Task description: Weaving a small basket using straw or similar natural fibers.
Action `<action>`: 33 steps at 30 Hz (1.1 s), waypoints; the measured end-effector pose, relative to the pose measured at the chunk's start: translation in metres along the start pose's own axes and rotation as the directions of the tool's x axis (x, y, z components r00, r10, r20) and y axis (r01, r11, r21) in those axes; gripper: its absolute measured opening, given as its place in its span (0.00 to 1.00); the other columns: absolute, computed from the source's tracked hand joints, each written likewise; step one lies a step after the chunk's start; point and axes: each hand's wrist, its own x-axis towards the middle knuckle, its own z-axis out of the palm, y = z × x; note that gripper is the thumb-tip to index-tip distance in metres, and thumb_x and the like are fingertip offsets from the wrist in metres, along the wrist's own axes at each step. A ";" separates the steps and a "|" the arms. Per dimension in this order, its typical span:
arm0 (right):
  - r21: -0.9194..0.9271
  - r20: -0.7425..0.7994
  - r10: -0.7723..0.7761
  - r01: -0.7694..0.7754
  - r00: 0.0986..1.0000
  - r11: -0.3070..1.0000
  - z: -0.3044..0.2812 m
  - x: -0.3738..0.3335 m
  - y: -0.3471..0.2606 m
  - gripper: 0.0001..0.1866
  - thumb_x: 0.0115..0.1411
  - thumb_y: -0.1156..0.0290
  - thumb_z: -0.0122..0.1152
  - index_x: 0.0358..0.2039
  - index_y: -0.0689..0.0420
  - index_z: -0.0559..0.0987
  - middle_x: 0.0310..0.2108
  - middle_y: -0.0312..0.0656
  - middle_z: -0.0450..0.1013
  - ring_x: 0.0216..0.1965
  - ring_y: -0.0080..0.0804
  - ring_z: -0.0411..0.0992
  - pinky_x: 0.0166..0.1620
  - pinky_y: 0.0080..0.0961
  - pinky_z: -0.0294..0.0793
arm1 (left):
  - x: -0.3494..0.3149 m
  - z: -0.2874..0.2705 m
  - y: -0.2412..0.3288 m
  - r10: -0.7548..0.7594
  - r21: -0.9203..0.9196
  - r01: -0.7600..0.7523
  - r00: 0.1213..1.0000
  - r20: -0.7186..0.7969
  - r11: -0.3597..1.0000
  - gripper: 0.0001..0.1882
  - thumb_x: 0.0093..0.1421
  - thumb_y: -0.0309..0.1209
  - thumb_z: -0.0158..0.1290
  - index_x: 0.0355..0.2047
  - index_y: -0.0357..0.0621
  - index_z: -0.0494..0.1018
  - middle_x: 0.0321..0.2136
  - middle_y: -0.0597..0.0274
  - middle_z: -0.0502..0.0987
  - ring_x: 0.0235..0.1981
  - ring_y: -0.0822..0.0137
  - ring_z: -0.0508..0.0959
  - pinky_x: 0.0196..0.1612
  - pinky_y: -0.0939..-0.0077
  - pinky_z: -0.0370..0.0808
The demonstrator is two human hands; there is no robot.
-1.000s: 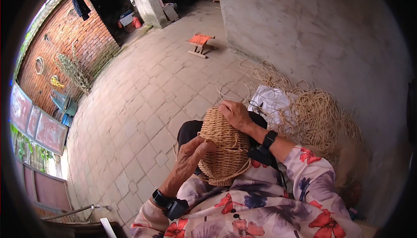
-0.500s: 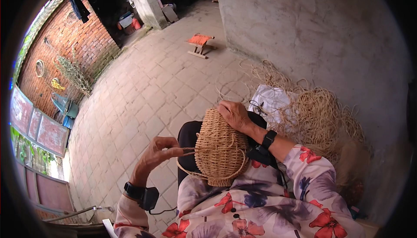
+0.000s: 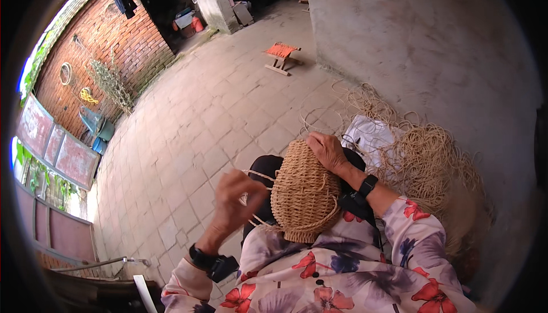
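A tan basket [image 3: 302,193], closely woven from twisted cord, rests on my lap with its narrower end toward me. My right hand [image 3: 327,151] grips its far end from the right, fingers curled over the edge. Left of the basket is my left hand [image 3: 235,200], somewhat smeared by motion, its fingers curled in a pinch on a cord. That cord [image 3: 260,174] comes out of the basket's left side and loops behind the hand. Another strand of cord lies across the near part of the basket. What is inside the basket is hidden.
A large tangled heap of tan cord [image 3: 436,167] lies at the right by the grey wall [image 3: 422,44], partly over a white cloth [image 3: 368,136]. Ahead on the paving stands a low folding stool [image 3: 281,56] with an orange seat. Black straps sit on both wrists.
My left hand has swung from the basket's left side toward me and its fingers have curled; the cord there now makes a wider loop. My right hand keeps its grip on the basket.
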 end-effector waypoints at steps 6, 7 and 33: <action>0.069 -0.016 0.050 -0.048 0.999 0.996 0.003 0.001 -0.004 0.12 0.64 0.63 0.49 0.30 0.59 0.73 0.25 0.54 0.71 0.30 0.56 0.72 0.31 0.41 0.71 | -0.006 0.031 0.008 0.101 0.256 -0.108 0.994 0.039 0.961 0.08 0.44 0.26 0.63 0.27 0.51 0.79 0.21 0.70 0.71 0.27 0.65 0.71 0.33 0.68 0.63; 0.065 -0.014 0.048 -0.047 0.999 0.997 0.004 0.000 -0.001 0.12 0.64 0.63 0.49 0.30 0.59 0.73 0.25 0.54 0.71 0.30 0.56 0.72 0.31 0.41 0.71 | -0.004 0.033 0.007 0.134 0.258 -0.147 0.989 0.069 0.955 0.08 0.44 0.27 0.63 0.27 0.51 0.79 0.21 0.70 0.71 0.27 0.66 0.71 0.34 0.68 0.63; 0.086 -0.031 0.064 -0.062 0.997 0.994 0.001 -0.001 -0.004 0.05 0.60 0.73 0.53 0.29 0.59 0.70 0.27 0.48 0.69 0.27 0.49 0.73 0.27 0.37 0.71 | -0.012 0.022 0.008 0.030 0.279 -0.005 0.996 -0.085 0.960 0.25 0.43 0.29 0.66 0.44 0.48 0.76 0.46 0.56 0.72 0.45 0.55 0.72 0.43 0.64 0.69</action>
